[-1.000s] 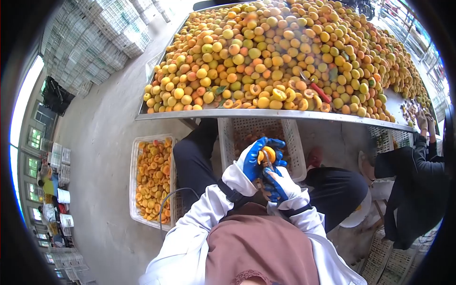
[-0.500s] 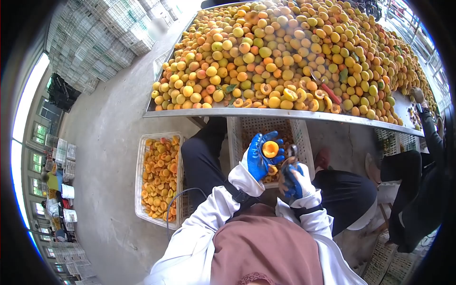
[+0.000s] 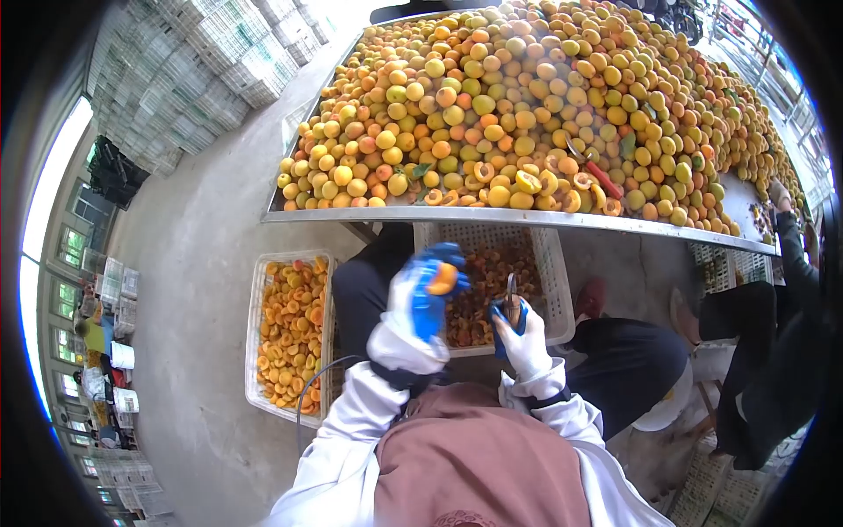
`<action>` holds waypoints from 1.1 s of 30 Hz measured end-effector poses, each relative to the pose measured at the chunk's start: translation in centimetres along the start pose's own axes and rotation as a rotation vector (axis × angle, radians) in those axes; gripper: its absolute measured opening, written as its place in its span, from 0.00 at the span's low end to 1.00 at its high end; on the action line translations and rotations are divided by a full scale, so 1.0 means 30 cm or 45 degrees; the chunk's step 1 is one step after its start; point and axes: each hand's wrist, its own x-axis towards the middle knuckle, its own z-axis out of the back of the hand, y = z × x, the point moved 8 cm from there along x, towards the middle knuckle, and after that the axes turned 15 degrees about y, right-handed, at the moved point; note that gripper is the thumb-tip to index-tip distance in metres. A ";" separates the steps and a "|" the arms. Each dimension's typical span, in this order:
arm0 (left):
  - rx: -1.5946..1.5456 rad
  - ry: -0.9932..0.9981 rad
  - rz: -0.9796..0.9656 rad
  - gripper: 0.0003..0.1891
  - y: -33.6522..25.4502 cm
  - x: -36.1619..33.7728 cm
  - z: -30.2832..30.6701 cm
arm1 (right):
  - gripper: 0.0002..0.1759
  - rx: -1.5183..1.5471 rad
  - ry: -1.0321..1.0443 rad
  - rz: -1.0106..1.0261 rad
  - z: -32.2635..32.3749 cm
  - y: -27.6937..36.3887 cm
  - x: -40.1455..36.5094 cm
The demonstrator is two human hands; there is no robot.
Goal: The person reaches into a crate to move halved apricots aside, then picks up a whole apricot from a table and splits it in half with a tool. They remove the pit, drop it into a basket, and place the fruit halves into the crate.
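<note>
Apricot piece [image 3: 443,279], bright orange, sits in the blue-palmed glove of the person's left hand [image 3: 421,303], a little out from the near edge of the table [image 3: 474,213]. That hand is blurred, so from where I stand I can only say its fingers look curled about the fruit. The right hand [image 3: 525,341], gloved too, is farther from the table than the left, its fingers wrapped round a metal-tipped tool [image 3: 512,294] that points up towards the table's edge. Clear space separates the two hands.

Below the table's near edge stands a white crate [image 3: 560,299], with dark brown and orange bits spread over its bottom. On the floor before the table's left part, a second crate [image 3: 252,342] is full of orange cut fruit [image 3: 291,325]. The table itself carries a big heap of whole apricots [image 3: 474,105], yellow through reddish orange; some cut apricots [image 3: 528,182] lie along its near edge, and a red-handled implement [image 3: 603,178] rests on the fruit just behind them. At the table's right end another person [image 3: 755,378] in dark clothes stretches a dark sleeve [image 3: 795,255] towards the fruit. Well off to the table's left, pale stacked crates [image 3: 193,79] rise high.
</note>
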 end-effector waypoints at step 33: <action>2.403 -0.246 0.197 0.34 0.140 0.657 -0.201 | 0.19 -0.355 -0.185 -0.103 0.123 0.014 -0.041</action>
